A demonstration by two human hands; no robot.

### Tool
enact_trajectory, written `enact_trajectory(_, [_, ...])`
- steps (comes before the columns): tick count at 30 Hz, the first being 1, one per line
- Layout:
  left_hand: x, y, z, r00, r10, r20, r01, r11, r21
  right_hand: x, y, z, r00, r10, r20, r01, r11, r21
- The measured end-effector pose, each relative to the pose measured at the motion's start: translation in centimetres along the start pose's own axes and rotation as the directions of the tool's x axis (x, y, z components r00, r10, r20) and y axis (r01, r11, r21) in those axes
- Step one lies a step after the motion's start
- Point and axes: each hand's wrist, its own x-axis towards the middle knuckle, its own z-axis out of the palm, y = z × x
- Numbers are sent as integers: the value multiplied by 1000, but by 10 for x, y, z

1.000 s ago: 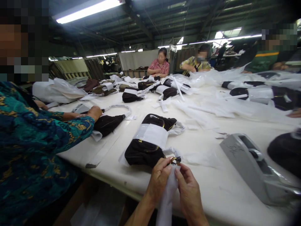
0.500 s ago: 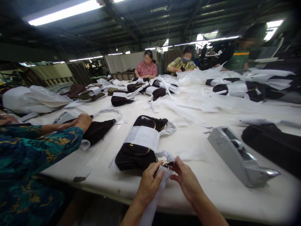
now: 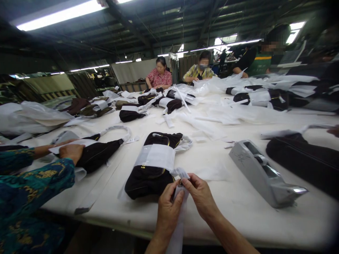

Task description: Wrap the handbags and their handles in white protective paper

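Observation:
A black bag [image 3: 144, 181] with yellow zips lies on the white table, a white wrapping band [image 3: 156, 156] around its middle. Its strap [image 3: 180, 172], covered in thin white wrap, runs from the bag's side to my hands. My left hand [image 3: 169, 203] is closed on the wrapped strap beside a metal ring [image 3: 180, 182]. Thumb and fingers of my right hand [image 3: 200, 192] pinch the strap at that ring. A long strip of white wrapping [image 3: 178, 225] hangs down between my wrists over the table edge.
A grey tape dispenser [image 3: 265, 173] stands to the right, near another black bag [image 3: 304, 158]. On the left, a co-worker's hand [image 3: 71, 151] presses on a black bag [image 3: 99, 153]. Wrapped bags and loose white sheets [image 3: 196, 123] cover the far side, where other people work.
My right hand has closed in on the ring, its fingers now over the strap there. The co-worker's hand at left has shifted left, with a white band now showing on that bag.

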Motion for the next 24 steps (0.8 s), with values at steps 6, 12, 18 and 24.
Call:
enact_trajectory(6, [-4,-7,-1,997,-50,-53,51,999,4,3,4,-9,997,79,12,-79,995,65])
enact_trajectory(12, [-7,-10,-9,999,-23,33,22,1000,11,46,-3,-22,766,510,392,-580,811,79])
enact_trajectory(18, [-8,-10,-8,999,-26,19,25,997,67,61,4,3,854,387,348,-472,857,206])
enact_trajectory(24, [-3,-13,0,996,-89,1,89,995,36,56,14,2,918,309,249,-361,910,202])
